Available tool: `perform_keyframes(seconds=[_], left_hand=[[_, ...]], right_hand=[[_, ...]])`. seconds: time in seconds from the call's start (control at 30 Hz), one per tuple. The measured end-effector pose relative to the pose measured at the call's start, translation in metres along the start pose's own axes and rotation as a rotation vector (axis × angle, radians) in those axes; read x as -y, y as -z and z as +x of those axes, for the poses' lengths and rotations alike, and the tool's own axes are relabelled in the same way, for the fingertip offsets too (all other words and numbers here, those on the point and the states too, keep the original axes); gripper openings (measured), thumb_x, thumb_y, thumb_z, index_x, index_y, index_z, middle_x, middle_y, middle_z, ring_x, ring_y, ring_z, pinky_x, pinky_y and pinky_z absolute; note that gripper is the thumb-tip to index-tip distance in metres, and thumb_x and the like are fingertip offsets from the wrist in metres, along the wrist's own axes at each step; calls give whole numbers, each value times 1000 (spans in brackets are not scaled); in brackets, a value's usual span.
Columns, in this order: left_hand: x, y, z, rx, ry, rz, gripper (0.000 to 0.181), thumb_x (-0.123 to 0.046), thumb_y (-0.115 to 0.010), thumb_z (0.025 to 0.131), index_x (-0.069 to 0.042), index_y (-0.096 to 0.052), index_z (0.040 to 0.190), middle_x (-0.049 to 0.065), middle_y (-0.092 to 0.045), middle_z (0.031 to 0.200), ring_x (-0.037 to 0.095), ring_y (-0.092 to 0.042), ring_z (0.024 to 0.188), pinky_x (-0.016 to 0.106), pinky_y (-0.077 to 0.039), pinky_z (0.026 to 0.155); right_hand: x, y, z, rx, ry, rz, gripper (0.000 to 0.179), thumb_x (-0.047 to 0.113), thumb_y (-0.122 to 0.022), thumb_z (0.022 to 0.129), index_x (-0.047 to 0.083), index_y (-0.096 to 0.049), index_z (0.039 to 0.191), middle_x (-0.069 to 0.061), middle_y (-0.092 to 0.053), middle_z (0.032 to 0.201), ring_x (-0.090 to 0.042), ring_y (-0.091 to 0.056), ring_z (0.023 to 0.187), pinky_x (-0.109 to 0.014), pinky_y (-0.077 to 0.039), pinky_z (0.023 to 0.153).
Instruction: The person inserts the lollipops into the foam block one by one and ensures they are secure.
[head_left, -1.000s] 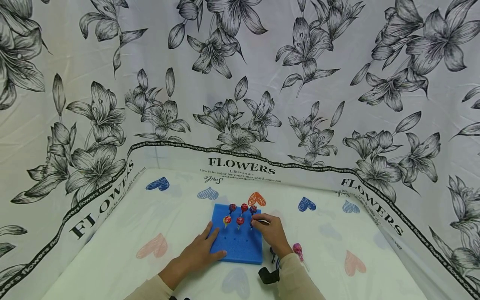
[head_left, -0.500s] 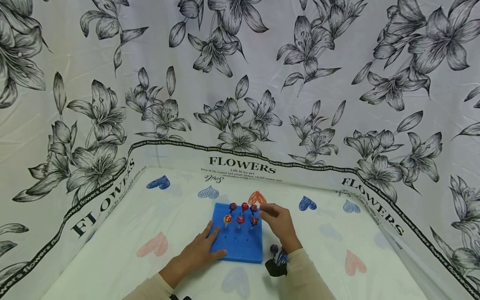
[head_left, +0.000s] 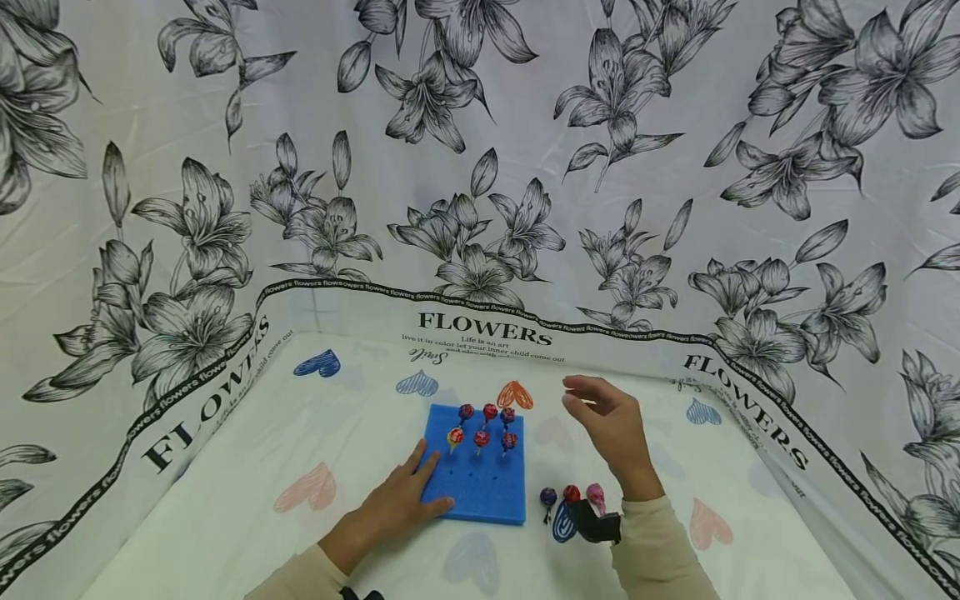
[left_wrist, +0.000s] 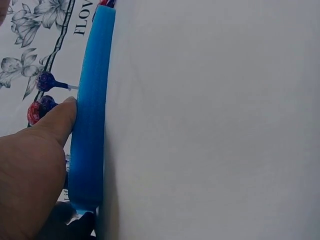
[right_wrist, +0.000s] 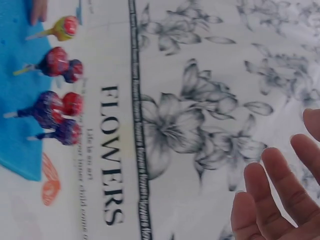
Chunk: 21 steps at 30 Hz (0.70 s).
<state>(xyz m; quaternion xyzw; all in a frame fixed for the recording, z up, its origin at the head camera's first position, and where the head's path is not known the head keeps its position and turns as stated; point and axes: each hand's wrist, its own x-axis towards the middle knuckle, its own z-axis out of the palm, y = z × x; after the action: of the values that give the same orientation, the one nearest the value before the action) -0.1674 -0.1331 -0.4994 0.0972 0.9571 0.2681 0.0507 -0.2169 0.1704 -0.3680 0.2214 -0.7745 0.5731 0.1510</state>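
Observation:
A blue foam block (head_left: 480,500) lies on the table with lollipops standing upright in two rows of three. The front row holds a yellow-and-red lollipop (head_left: 455,437), a red one (head_left: 481,438) and a dark one (head_left: 509,441). Spread over the block's left side, my left hand (head_left: 393,504) rests with fingers extended; its thumb (left_wrist: 62,117) touches the block's edge in the left wrist view. My right hand (head_left: 611,421) is raised to the right of the block, fingers relaxed and apart, holding nothing. In the right wrist view its fingers (right_wrist: 282,185) are loosely spread.
Right of the block lie a dark blue lollipop (head_left: 548,497), a red lollipop (head_left: 572,493) and a pink lollipop (head_left: 596,497). The black wrist camera (head_left: 598,527) partly overlaps them. Small holes show in the block's front half. A flower-print curtain (head_left: 480,233) hangs behind.
My right hand has let go of the dark lollipop at the front row's right end and moved away to the right. My left hand has stayed on the block.

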Motion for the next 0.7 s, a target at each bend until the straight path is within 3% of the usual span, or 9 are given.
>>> perform_keyframes(seconds=[0.13, 0.27, 0.4, 0.7], left_hand=[[1, 0, 1, -7, -21, 1, 88, -60, -62, 85, -6, -36, 149, 20, -16, 157, 47, -30, 134, 61, -31, 101], [2, 0, 0, -3, -16, -6, 88, -61, -62, 85, -6, -36, 149, 20, -16, 157, 48, -30, 134, 61, -31, 101], [2, -1, -1, 1, -5, -10, 90, -62, -62, 84, -6, -36, 149, 19, -16, 157, 48, -29, 134, 62, -31, 101], [1, 0, -1, -11, -21, -6, 89, -61, -62, 84, -5, -37, 148, 20, -17, 157, 47, -30, 134, 61, -31, 101]], right_hand=[[14, 14, -4, -45, 72, -33, 27, 3, -70, 89, 1, -68, 116, -11, -66, 107, -20, -64, 90, -26, -53, 76], [19, 27, -14, -78, 73, -37, 28, 3, -70, 89, 2, -68, 117, -11, -65, 102, -21, -64, 85, -25, -52, 76], [13, 37, -25, -108, 28, -28, 30, 2, -69, 89, 1, -66, 119, -11, -64, 104, -22, -63, 86, -24, -52, 76], [-24, 49, -48, -158, -142, -96, 31, 18, -71, 90, 7, -68, 119, -7, -64, 110, -20, -61, 91, -23, -52, 78]])
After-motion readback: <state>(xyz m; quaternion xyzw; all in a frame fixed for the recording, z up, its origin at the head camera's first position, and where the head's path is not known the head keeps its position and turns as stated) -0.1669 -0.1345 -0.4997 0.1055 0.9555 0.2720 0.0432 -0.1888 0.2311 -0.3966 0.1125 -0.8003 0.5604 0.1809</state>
